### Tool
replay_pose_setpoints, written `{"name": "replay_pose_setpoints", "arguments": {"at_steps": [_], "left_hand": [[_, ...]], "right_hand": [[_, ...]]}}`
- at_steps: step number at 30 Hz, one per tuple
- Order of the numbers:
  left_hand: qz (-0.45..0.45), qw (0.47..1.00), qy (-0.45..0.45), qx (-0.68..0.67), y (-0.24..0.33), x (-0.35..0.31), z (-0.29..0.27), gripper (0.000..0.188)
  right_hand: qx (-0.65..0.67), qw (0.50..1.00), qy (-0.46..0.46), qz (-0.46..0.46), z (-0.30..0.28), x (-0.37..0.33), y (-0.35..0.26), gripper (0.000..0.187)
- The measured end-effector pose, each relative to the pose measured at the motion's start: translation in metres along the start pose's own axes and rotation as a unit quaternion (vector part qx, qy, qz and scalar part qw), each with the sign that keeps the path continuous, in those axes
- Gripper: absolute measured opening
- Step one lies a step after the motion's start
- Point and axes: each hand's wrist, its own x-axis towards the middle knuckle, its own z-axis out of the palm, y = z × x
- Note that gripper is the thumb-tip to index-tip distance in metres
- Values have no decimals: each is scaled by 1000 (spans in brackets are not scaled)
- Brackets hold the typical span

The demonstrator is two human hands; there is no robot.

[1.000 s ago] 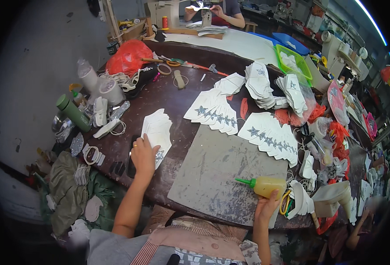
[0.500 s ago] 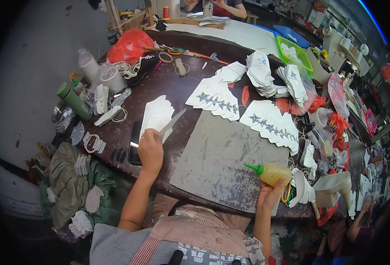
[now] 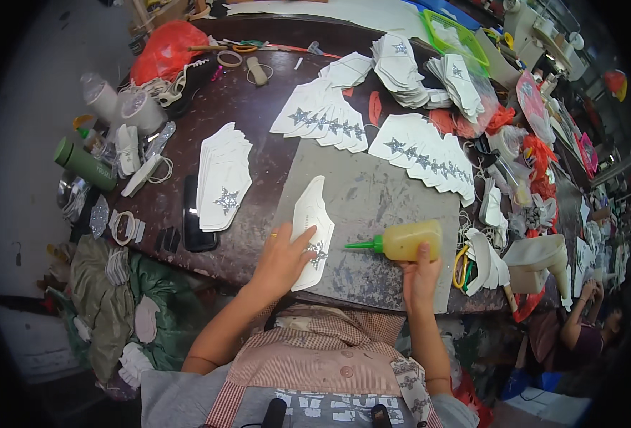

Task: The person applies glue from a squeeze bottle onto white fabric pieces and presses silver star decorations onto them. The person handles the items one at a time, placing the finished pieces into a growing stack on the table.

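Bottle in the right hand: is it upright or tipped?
Tipped. The right hand holds the bottle sideways, its body showing lengthwise and its green nozzle pointing left over the grey board.

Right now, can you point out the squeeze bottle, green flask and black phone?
Squeeze bottle (image 3: 410, 241), head view: middle of its yellowish body.
Green flask (image 3: 86, 163), head view: middle of its body.
Black phone (image 3: 193, 225), head view: lower part of its face.

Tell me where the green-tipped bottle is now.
In the head view, the green-tipped bottle is right of centre, in the right hand, over the grey board, its nozzle pointing left.
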Motion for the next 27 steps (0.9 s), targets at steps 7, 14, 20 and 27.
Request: {"name": "replay_pose_setpoints", "arguments": {"at_steps": [7,14,20,27], "left_hand": [[4,1000,0,-6,-5,0,0,49],[-2,1000,3,-13,-4,-3,1,49],[-7,1000,8,-8,-2,-2,1,50],[-9,1000,12,-6,-2,-1,1,50]], "right_hand": [[-8,999,3,48,34,27,8,34],[-64,997,6,32,41,34,10,35],[-115,991,-34,61,30,11,7,46],[-87,994,-13,69,33,-2,5,48]]}}
